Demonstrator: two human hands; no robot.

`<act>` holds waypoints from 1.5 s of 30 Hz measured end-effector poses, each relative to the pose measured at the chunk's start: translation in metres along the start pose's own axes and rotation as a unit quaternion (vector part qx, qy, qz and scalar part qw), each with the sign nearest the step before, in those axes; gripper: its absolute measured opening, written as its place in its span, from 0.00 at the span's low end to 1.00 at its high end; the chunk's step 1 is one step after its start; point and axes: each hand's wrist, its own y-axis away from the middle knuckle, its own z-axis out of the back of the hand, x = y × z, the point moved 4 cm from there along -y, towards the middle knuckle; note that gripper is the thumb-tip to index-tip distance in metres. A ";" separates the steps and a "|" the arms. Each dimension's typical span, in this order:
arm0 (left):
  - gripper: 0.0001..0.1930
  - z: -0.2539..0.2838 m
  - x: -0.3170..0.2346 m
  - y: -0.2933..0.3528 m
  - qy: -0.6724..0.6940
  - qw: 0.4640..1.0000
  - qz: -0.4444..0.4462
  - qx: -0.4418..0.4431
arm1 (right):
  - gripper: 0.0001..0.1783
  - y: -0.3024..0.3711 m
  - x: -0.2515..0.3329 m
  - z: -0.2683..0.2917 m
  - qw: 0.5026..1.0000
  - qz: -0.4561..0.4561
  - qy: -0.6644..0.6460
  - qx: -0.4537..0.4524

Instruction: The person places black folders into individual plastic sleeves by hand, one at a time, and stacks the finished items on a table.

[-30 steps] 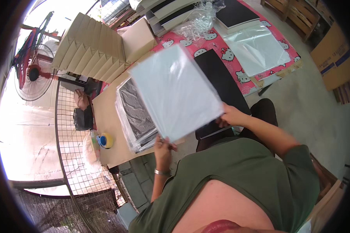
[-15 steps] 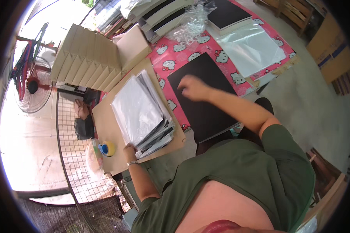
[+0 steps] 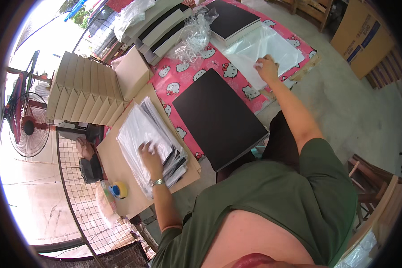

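My left hand (image 3: 150,156) lies with fingers spread on a stack of clear-wrapped packets (image 3: 140,134), black and white edges showing at its near end. Farther right, my right hand (image 3: 268,70) is on the clear plastic sheets (image 3: 248,60), its bent fingers pinching at the top one. Between the hands a thick block with a black cover (image 3: 219,118) lies flat at the table's near edge. A second black-topped block (image 3: 232,18) rests by the far end of the plastic sheets.
Brown wrapped blocks (image 3: 82,89) stand in a row at the left. Behind are stacked black-and-white blocks (image 3: 163,29) and crumpled clear plastic (image 3: 194,35). A tape roll (image 3: 119,190) sits on the brown board (image 3: 131,205). A pink patterned cloth (image 3: 176,78) covers the table.
My right hand has gone from the black cover out to the plastic sheets on the right. The left hand has moved from the packets' near edge onto their top. The view has shifted slightly.
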 end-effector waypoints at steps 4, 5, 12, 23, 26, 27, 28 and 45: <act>0.13 -0.049 -0.110 0.028 0.090 0.963 -0.235 0.093 | 0.10 0.010 0.016 0.019 0.978 0.033 -0.207 0.003; 0.15 -0.060 -0.134 0.037 0.111 0.949 -0.267 0.126 | 0.11 0.018 0.024 0.014 0.940 -0.008 -0.321 0.115; 0.35 -0.106 -0.195 0.066 0.307 0.837 -0.306 0.333 | 0.14 0.107 0.188 0.095 0.745 0.327 -0.319 0.487; 0.13 -0.066 -0.188 0.062 0.573 0.731 0.089 0.359 | 0.09 0.087 0.195 0.096 0.806 0.121 -0.477 0.330; 0.10 -0.064 -0.183 0.048 0.655 0.680 0.106 0.311 | 0.09 0.095 0.214 0.117 0.859 0.143 -0.375 0.317; 0.09 -0.059 -0.183 0.045 0.657 0.698 0.085 0.271 | 0.08 0.093 0.214 0.121 0.874 0.149 -0.357 0.293; 0.08 -0.055 -0.188 0.042 0.659 0.712 0.064 0.233 | 0.09 0.090 0.214 0.126 0.881 0.166 -0.388 0.214; 0.10 -0.030 -0.199 0.049 0.565 0.821 -0.052 0.063 | 0.03 0.089 0.230 0.109 0.782 0.044 -0.614 0.095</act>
